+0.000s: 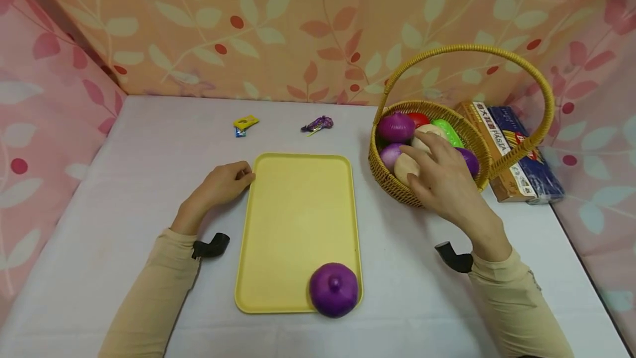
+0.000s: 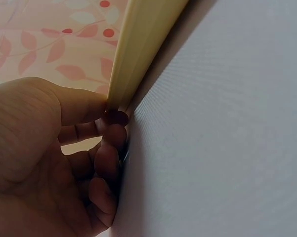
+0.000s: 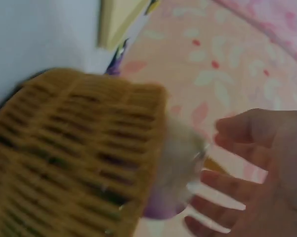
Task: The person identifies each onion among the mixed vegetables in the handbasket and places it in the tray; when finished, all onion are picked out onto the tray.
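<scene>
My left hand [image 1: 224, 182] lies on the white table at the upper left corner of a yellow tray [image 1: 298, 209]. Its loosely curled fingers [image 2: 112, 136] touch the tray's rim [image 2: 143, 44]. One purple onion [image 1: 333, 289] sits at the tray's near right corner. My right hand [image 1: 442, 175] reaches into a wicker basket [image 1: 392, 184], fingers spread over a pale beige vegetable [image 1: 404, 167] and holding nothing. The right wrist view is blurred: the open right hand [image 3: 257, 173] is beside a pale vegetable [image 3: 180, 158] above the basket wall [image 3: 74, 148].
The basket also holds a purple onion [image 1: 395, 127], a red piece [image 1: 419, 119] and a green piece [image 1: 447, 131]; its tall handle [image 1: 497, 51] arches over my hand. Two pasta boxes [image 1: 517, 153] lie behind it. A yellow candy [image 1: 245, 122] and a purple candy [image 1: 318, 124] lie at the back.
</scene>
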A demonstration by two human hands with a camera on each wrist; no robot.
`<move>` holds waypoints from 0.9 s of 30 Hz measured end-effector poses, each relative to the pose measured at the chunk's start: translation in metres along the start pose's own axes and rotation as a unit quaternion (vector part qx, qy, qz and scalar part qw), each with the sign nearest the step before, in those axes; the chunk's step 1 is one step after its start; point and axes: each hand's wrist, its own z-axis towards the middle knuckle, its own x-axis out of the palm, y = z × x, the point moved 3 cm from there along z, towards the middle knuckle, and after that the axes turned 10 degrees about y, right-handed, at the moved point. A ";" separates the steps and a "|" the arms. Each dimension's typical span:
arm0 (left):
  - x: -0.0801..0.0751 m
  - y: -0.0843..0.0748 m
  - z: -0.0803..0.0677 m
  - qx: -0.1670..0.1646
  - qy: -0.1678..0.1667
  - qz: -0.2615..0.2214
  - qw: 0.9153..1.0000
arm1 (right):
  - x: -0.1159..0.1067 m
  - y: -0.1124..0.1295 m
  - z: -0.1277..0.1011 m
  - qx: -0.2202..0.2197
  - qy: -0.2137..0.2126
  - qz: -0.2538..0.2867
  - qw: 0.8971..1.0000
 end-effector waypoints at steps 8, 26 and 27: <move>0.000 0.000 -0.001 -0.005 -0.002 -0.002 1.000 | 0.008 -0.016 -0.007 0.072 0.117 0.007 0.991; 0.000 -0.001 0.000 0.002 0.001 0.003 1.000 | 0.028 0.045 0.000 -0.026 0.018 0.108 0.994; 0.000 -0.001 0.000 0.001 0.001 0.002 1.000 | 0.034 0.050 0.000 -0.032 0.035 0.112 0.993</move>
